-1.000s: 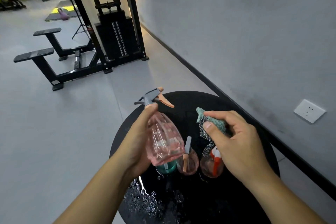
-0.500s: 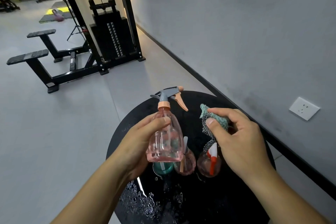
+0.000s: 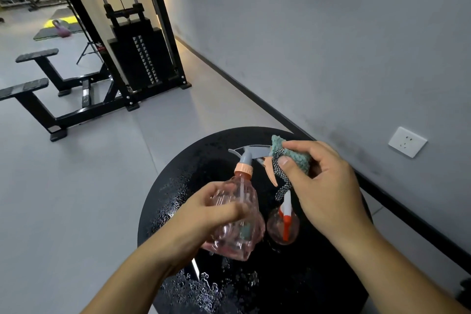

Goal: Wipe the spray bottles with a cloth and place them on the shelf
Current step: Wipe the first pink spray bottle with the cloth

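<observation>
The left hand [image 3: 204,214] grips the pink bottle [image 3: 235,214] round its belly, holding it above the table [image 3: 178,186], neck tilted away from the person. The right hand [image 3: 328,186] pinches the cloth [image 3: 288,155] between thumb and fingers against the bottle's grey nozzle [image 3: 251,151], just beyond the left hand. The bottle looks like thin, clear plastic, nearly empty and so probably light; it may flex under a squeeze and, if wet, slip, so the belly is likely the safest hold, with the neck a second. The cloth is soft and hangs limp. Below the right hand a second bottle [image 3: 283,224] with a red-and-white sprayer stands on the droplet-covered table, close enough to be knocked. No shelf is clearly reachable; a weight machine [image 3: 137,48] stands well beyond.
</observation>
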A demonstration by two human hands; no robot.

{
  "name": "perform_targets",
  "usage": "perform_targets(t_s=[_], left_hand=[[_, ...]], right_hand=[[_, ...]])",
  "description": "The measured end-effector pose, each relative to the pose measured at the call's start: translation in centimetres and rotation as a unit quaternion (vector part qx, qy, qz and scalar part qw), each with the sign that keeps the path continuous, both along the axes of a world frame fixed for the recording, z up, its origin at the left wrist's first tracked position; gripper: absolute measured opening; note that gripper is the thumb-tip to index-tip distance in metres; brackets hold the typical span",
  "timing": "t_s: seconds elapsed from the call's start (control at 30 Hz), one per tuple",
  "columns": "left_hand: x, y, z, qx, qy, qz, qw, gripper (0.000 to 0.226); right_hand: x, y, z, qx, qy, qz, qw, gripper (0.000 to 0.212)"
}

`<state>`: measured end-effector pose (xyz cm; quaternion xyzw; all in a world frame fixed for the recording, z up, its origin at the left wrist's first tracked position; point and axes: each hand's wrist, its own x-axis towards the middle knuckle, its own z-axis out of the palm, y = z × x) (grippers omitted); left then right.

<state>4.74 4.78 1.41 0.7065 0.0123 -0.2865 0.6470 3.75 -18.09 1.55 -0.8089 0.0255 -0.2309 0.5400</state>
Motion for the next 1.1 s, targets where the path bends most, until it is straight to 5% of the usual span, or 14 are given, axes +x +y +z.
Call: perform_targets(t_s=[0.23,0.5,0.7,1.1], left_hand=[[-0.6,-0.5,0.0,0.028,-0.062,-0.034,0.997,0.056],[-1.0,-0.9,0.2,0.065,-0.111,-0.031,0.991,0.046],[-0.6,-0.6,0.5,0.077,-0.119,-0.04,0.989,0.052],[-0.6,0.5,0.6,0.091,-0.118,-0.02,0.989,0.05]], right_hand=[[0.4,0.5,-0.3,-0.096,-0.02,-0.032,0.995,0.026],[0.2,2.1,-0.4,-0.208,0.029,0.067,0.975,0.033],[0.8,0.9,-0.6,-0.228,0.038,0.027,0.973,0.032],[0.0,0.7,-0.1,-0.265,0.068,0.166,0.947,0.027]])
